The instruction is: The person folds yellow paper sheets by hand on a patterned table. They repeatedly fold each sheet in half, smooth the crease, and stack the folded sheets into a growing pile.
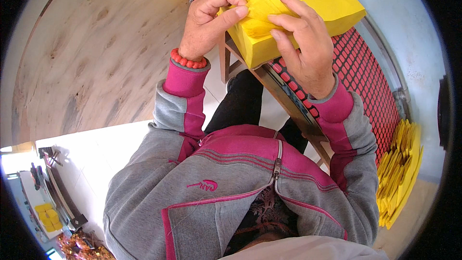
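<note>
Fabric slants lengthwise away and leftward, pinched by left hand.

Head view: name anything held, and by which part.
The left hand pinches a folded yellow piece by its left edge; the right hand touches its right side.

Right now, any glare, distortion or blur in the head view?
Head view: floor at lower left blown out to white; red-and-black patterned surface bows along the right; corners black; left hand, right hand and yellow piece between them fairly sharp.
</note>
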The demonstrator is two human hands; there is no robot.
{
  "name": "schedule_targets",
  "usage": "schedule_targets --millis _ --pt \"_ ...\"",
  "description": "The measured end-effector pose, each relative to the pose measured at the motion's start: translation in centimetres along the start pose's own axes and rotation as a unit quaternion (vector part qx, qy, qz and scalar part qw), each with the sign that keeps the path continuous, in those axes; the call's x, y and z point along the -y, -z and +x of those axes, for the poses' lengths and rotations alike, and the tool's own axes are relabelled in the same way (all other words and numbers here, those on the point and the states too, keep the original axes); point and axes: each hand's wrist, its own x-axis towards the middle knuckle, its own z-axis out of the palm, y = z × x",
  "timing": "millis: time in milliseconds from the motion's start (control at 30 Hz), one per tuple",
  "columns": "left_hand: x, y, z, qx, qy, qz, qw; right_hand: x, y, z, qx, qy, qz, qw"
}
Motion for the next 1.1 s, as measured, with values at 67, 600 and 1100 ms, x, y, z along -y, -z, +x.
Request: schedule_targets --millis 67,600,1100 --pt "0.0 -0.1 -0.1 -0.01 0.004 0.0 1.0 0.0 0.1 -0.1 0.0 0.0 -0.002 1.0" --pt "1.0 -0.3 -0.5 -0.046 0.004 -0.005 0.999 0.3 0.8 0.4 -0.02 0.01 -0.016 1.0" --pt "2.8 0.1 0.7 -0.139 0.03 -0.033 0.989 0.7 6.5 -1.1 -0.087 0.045 -0.048 0.994"
